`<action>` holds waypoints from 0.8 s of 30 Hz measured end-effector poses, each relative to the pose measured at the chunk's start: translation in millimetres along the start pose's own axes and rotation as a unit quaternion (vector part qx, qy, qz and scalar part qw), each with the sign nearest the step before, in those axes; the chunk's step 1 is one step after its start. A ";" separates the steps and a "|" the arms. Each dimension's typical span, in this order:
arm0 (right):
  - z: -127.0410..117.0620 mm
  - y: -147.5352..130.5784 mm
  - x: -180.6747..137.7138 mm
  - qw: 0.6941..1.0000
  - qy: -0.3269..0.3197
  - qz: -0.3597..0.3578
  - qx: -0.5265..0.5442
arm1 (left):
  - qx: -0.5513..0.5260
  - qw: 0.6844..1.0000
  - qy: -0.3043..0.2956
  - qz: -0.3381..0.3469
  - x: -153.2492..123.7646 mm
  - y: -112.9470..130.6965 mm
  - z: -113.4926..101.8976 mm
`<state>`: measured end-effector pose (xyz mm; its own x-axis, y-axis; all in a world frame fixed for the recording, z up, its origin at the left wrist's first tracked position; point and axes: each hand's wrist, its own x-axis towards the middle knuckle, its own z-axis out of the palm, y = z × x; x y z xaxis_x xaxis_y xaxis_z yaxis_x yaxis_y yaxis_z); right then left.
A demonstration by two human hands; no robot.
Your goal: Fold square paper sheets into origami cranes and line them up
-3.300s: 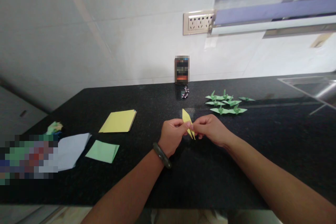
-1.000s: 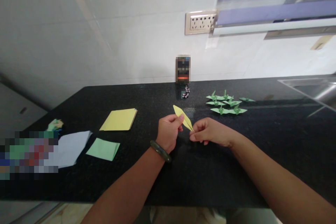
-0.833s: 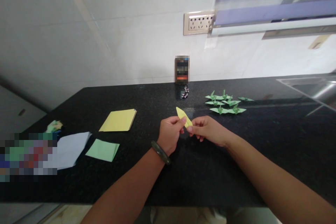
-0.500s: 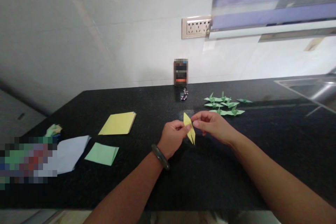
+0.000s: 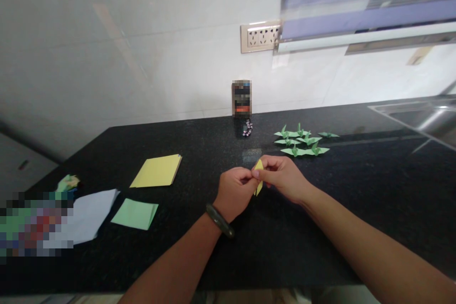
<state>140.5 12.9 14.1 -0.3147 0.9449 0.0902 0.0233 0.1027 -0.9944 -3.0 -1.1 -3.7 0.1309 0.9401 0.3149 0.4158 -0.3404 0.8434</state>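
A small folded yellow paper (image 5: 260, 188), narrow and pointed, is held above the dark counter between both hands. My left hand (image 5: 237, 191), with a dark bangle (image 5: 220, 221) on its wrist, pinches it from the left. From the right, my right hand (image 5: 285, 175) grips its upper part between thumb and fingers. The fingertips of the two hands meet and cover much of the paper's middle. Beyond my right hand stand several green paper cranes (image 5: 302, 141) in a loose group.
Left of my hands lie a stack of yellow paper (image 5: 156, 171), a folded green sheet (image 5: 135, 214) and white paper (image 5: 94, 213). A phone-like object (image 5: 242, 99) leans on the wall behind a beaded strap (image 5: 248, 128). A metal sink (image 5: 427, 118) is at the far right.
My right thumb and fingers have closed on the yellow paper, where before they were beside it. The paper is now tilted the other way and more covered. The view has shifted slightly.
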 end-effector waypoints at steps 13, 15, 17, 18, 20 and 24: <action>2.0 4.8 1.7 0.999 0.037 0.010 0.005 | -0.161 0.978 -0.084 -0.107 2.2 11.6 -4.5; 0.7 4.2 1.6 1.000 0.015 0.022 0.012 | -0.178 0.972 -0.092 -0.121 2.6 10.7 -4.6; -0.5 3.6 1.8 1.000 0.017 0.018 0.009 | -0.192 0.968 -0.095 -0.133 2.8 9.6 -3.8; -0.9 3.5 2.0 0.999 0.031 0.014 0.010 | -0.204 0.964 -0.097 -0.139 2.7 9.2 -3.2; -1.1 3.9 2.9 0.997 0.068 0.011 0.021 | -0.238 0.953 -0.110 -0.152 2.3 8.4 -1.6; -0.8 4.6 5.2 0.992 0.111 0.018 0.062 | -0.293 0.931 -0.114 -0.184 1.0 7.8 0.8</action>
<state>139.8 18.5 10.1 -0.0995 0.9937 0.0508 -0.0910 0.0417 -0.9950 1.1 -2.8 2.9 0.2923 0.9525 -0.0857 -0.0846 0.1150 0.9898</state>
